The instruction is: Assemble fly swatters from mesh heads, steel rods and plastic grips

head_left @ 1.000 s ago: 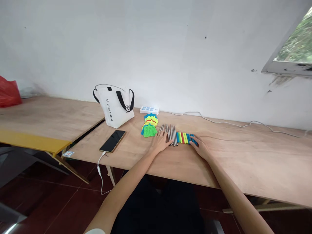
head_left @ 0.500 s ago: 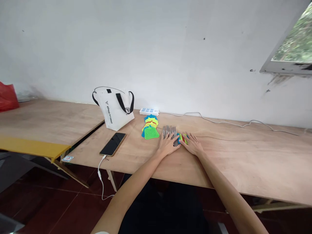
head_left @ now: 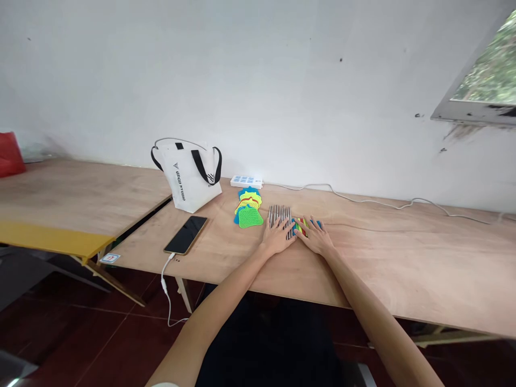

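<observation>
My left hand (head_left: 276,239) lies flat with fingers spread over the lower part of a row of thin metal rods (head_left: 279,213), set side by side on the table. Spread fingers of my right hand (head_left: 317,239) rest on a row of slim blue, yellow, red and green pieces (head_left: 300,224), which look like plastic handles and are partly hidden under it. This coloured row adjoins the right side of the rods. To the left, perforated fly swatter heads (head_left: 250,217) in green, blue, yellow and red overlap in a fanned column.
A phone (head_left: 186,235) with a white charging cable lies near the left front of the wooden table (head_left: 403,263). Behind it stands a white bag (head_left: 189,183) with black handles. A white power strip (head_left: 246,181) sits by the wall, its cord running right.
My right hand's fingers have shifted slightly over the coloured pieces, and a blue piece now shows at the right end. The left hand stays on the rods. The view has moved slightly.
</observation>
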A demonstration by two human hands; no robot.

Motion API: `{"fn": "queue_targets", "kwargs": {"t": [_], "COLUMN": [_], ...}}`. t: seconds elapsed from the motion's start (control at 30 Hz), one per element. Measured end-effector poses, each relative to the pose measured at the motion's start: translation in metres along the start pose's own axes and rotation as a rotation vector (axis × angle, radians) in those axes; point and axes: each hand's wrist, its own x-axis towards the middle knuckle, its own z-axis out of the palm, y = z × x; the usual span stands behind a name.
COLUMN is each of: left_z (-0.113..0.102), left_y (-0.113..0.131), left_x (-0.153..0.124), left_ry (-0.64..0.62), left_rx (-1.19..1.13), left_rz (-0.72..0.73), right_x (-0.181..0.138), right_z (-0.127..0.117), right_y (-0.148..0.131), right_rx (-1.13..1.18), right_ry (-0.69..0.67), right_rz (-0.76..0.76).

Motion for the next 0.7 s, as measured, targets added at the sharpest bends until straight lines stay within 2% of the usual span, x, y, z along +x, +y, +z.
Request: {"fn": "queue_targets", "kwargs": {"t": [0.4,0.7], "left_z": [-0.005,-0.010], "left_y": [-0.002,-0.016], "left_x": [0.001,0.000], "left_ry": [-0.005,-0.022], "left_rx": [-0.055,-0.049], "left_rz": [-0.058,-0.099], "right_x": [0.011,0.023], "right_z": [-0.007,-0.004], "right_y": [-0.015,-0.035], "right_rx": [0.059,0.086], "right_ry": [-0.066,-0.043], "right_rz": [0.009,-0.016]}}
